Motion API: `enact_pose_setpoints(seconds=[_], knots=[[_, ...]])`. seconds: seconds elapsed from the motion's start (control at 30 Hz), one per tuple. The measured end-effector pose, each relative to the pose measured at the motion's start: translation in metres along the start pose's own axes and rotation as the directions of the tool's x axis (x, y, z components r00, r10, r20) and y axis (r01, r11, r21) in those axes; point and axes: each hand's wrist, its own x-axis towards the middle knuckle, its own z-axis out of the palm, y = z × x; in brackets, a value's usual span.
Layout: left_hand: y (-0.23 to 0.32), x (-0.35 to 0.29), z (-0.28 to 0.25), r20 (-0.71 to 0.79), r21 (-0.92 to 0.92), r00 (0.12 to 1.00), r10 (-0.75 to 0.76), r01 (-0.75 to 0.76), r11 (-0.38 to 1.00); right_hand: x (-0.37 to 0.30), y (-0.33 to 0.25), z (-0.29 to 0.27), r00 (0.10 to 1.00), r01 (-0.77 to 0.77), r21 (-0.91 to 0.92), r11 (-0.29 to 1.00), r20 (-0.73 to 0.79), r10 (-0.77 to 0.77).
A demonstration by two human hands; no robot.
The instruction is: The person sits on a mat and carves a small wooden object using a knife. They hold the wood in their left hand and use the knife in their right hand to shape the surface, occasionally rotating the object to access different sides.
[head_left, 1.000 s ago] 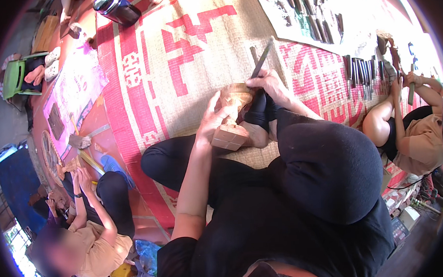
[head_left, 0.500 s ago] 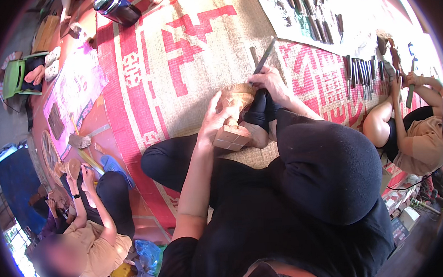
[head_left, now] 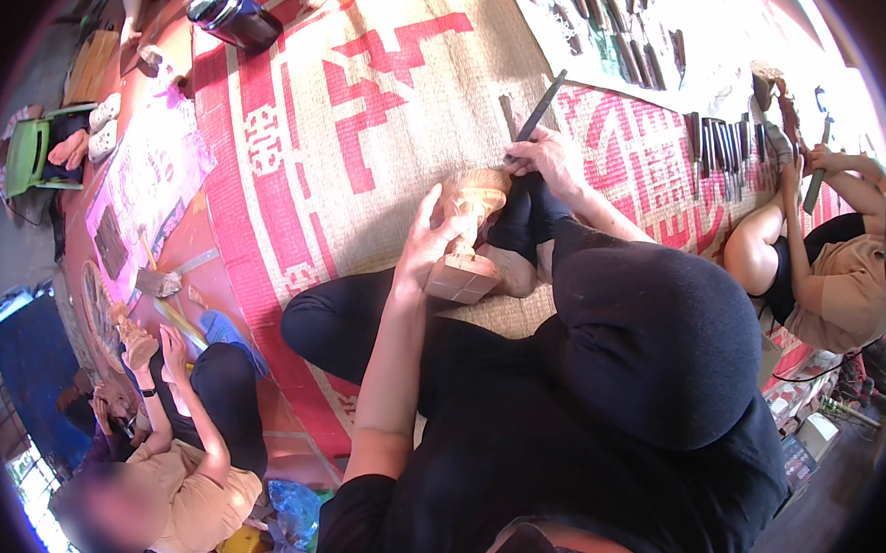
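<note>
My left hand is wrapped round the narrow waist of a carved wooden piece, which has a square block base with lines marked on it and a wide round top. The block end points toward me and the round end away. In my right hand is a long, dark, narrow tool that looks like a file, its free end slanting up and away to the right. The near end of the file lies by the rim of the round top; whether it touches the wood I cannot tell.
Beneath me is a red and straw-coloured woven mat. Many carving tools lie on a white sheet at far right, with a row of chisels nearer. Co-workers sit at left and right. A dark flask and a mallet are at left.
My right hand has shifted slightly up and to the right, carrying the file with it. My left hand and the carved piece stay nearly still. The left co-worker's wooden piece has turned.
</note>
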Motion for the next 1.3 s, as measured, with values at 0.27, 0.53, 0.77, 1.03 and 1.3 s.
enact_pose_setpoints(seconds=[0.27,0.53,0.77,1.03,1.3], knots=[[-0.007,0.004,-0.014,0.000,-0.026,1.000,-0.016,0.016,1.000,-0.010,0.001,0.026,0.973,0.211,-0.218,0.953,0.143,-0.183],[0.001,0.002,0.002,-0.004,-0.056,0.999,-0.043,0.043,0.998,-0.006,-0.002,0.003,0.992,0.125,-0.047,0.991,0.010,-0.124],[-0.004,0.002,-0.005,-0.023,-0.021,1.000,-0.012,0.012,1.000,-0.004,-0.004,0.014,0.998,0.056,0.014,0.998,0.032,-0.056],[-0.008,0.006,-0.011,-0.037,-0.014,0.999,-0.010,0.009,1.000,-0.012,-0.002,0.027,0.957,0.287,-0.362,0.887,0.151,-0.248],[0.000,0.001,-0.001,-0.022,-0.022,0.999,-0.030,0.030,0.999,-0.006,-0.009,0.012,0.997,0.038,0.044,0.998,0.063,-0.041]])
